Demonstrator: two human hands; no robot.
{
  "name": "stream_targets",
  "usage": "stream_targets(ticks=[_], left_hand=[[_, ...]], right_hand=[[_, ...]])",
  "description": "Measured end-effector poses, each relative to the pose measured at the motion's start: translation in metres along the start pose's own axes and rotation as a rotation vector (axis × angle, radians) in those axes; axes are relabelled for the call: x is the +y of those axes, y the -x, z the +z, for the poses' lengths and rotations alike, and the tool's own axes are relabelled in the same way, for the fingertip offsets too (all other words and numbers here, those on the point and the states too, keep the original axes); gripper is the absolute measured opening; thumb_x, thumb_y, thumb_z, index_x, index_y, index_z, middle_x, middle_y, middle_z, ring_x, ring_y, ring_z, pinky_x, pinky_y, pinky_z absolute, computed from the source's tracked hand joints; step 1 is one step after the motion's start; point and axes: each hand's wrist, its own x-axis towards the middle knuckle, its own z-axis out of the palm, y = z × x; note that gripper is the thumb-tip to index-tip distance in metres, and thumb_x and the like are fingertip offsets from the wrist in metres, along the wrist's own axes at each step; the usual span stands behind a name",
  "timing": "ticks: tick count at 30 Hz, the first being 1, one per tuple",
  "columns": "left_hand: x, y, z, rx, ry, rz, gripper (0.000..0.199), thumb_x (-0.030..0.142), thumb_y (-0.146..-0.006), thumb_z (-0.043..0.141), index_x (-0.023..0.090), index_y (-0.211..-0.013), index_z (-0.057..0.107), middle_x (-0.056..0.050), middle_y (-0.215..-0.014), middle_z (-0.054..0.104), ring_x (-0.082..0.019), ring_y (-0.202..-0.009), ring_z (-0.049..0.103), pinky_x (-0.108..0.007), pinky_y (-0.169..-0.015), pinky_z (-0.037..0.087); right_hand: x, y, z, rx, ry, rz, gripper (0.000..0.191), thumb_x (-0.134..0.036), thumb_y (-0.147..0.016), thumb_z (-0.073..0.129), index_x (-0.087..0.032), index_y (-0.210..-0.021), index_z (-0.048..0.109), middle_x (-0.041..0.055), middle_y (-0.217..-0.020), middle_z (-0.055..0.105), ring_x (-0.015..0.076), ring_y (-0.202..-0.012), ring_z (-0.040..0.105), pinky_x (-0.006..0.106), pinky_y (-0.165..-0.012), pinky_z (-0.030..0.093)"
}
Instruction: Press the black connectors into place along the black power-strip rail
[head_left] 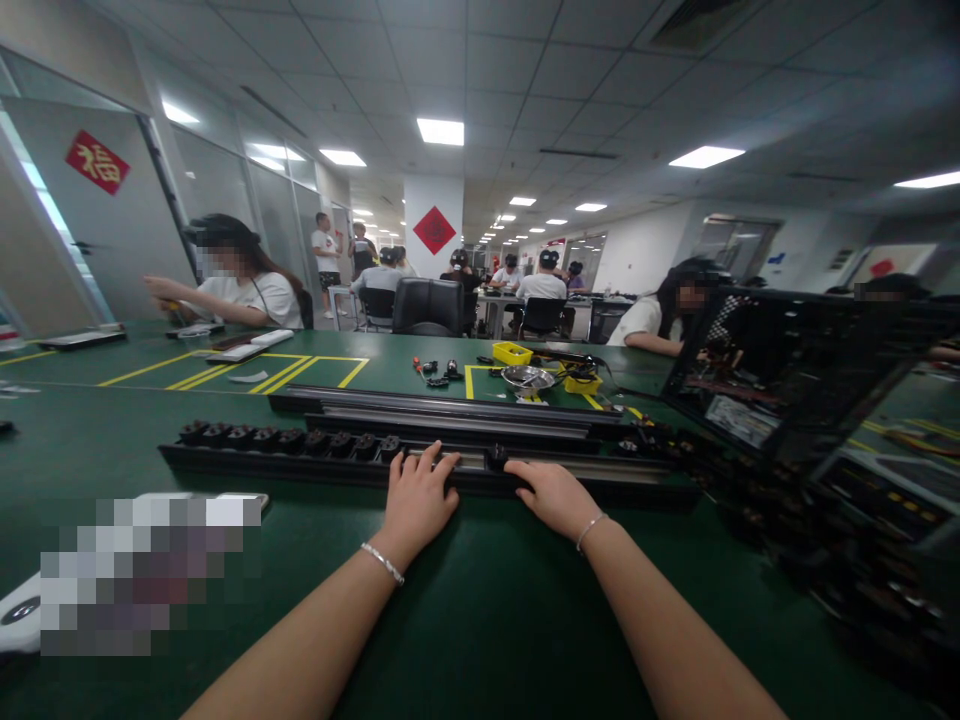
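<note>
A long black channel (pixel 270 467), which looks like a power strip housing, lies across the green table in front of me. Several black socket modules (pixel 264 439) sit in a row along its left part. My left hand (pixel 420 505) rests on the channel just right of that row, fingers spread. One separate black module (pixel 497 456) stands in the channel between my hands. My right hand (pixel 559 497) has its fingers stretched out at the right side of this module, the fingertips at or very near it. Behind lie more long black rails (pixel 450 412).
Heaped black modules (pixel 750 490) and a black open-sided case (pixel 780 370) stand at the right. Behind the rails are a metal bowl (pixel 527 378), a yellow bin (pixel 512 353) and a screwdriver (pixel 421 367). A phone, partly blurred out, lies front left. Other people sit across the table.
</note>
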Motion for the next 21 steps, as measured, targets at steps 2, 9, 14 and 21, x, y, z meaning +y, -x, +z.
stream_targets(ticks=[2, 9, 14, 21], left_hand=[[0.0, 0.0, 0.0, -0.006, 0.0, -0.003, 0.046, 0.033, -0.078, 0.052, 0.036, -0.124, 0.052, -0.001, -0.138, 0.047, -0.026, -0.112, 0.049, -0.048, -0.107, 0.02], [0.001, 0.0, -0.002, -0.018, 0.001, -0.012, 0.046, 0.033, -0.078, 0.052, 0.036, -0.124, 0.052, -0.001, -0.138, 0.047, -0.026, -0.112, 0.049, -0.047, -0.108, 0.019], [-0.001, 0.0, 0.002, -0.001, 0.001, 0.005, 0.046, 0.034, -0.078, 0.052, 0.036, -0.125, 0.051, -0.001, -0.138, 0.047, -0.026, -0.112, 0.049, -0.048, -0.107, 0.02], [-0.002, 0.0, 0.005, 0.021, -0.007, 0.018, 0.046, 0.034, -0.078, 0.052, 0.035, -0.124, 0.052, -0.002, -0.137, 0.048, -0.026, -0.11, 0.05, -0.048, -0.106, 0.022]], right_hand=[[0.002, 0.0, 0.001, 0.009, -0.015, -0.002, 0.042, -0.019, -0.081, 0.052, -0.026, -0.122, 0.055, 0.0044, -0.118, 0.063, 0.0185, -0.108, 0.057, 0.029, -0.094, 0.039], [0.002, -0.001, 0.003, 0.016, -0.031, 0.011, 0.04, -0.019, -0.08, 0.053, -0.026, -0.12, 0.057, 0.0038, -0.118, 0.063, 0.0183, -0.108, 0.057, 0.03, -0.095, 0.04], [0.003, 0.001, 0.0, 0.016, -0.029, 0.008, 0.041, -0.019, -0.08, 0.053, -0.026, -0.12, 0.056, 0.0032, -0.119, 0.063, 0.0183, -0.107, 0.058, 0.03, -0.094, 0.04], [0.011, 0.006, -0.005, -0.049, -0.014, -0.006, 0.052, -0.015, -0.078, 0.05, -0.029, -0.128, 0.05, 0.0025, -0.123, 0.06, 0.0191, -0.111, 0.056, 0.034, -0.098, 0.038]])
